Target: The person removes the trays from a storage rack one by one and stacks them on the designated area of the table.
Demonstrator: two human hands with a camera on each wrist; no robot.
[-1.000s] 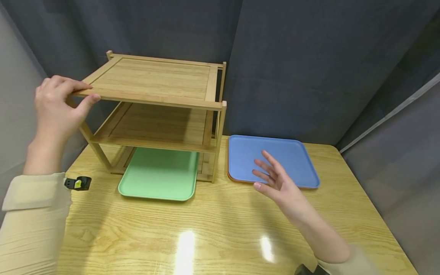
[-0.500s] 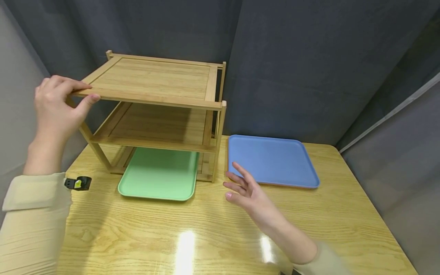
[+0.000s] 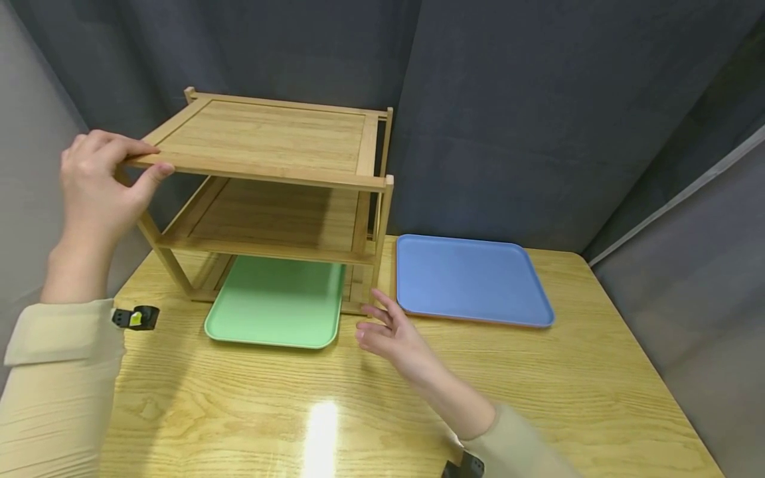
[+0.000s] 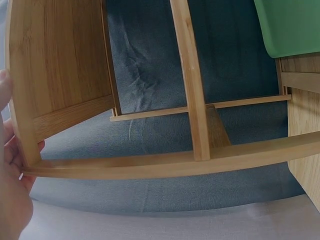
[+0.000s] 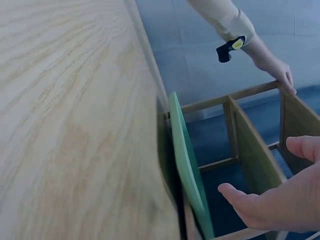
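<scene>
A light-brown bamboo three-tier shelf rack (image 3: 269, 172) shows fine straight grain. Under it lies a mint-green flat plastic tray (image 3: 275, 302); to the right, a plain blue plastic tray (image 3: 472, 279) has an orange edge beneath. The yellow-tan wooden table (image 3: 382, 398) bears bold wavy grain. Both sleeves are cream (image 3: 54, 385). The far curtain is dark grey-blue (image 3: 508, 99).
</scene>
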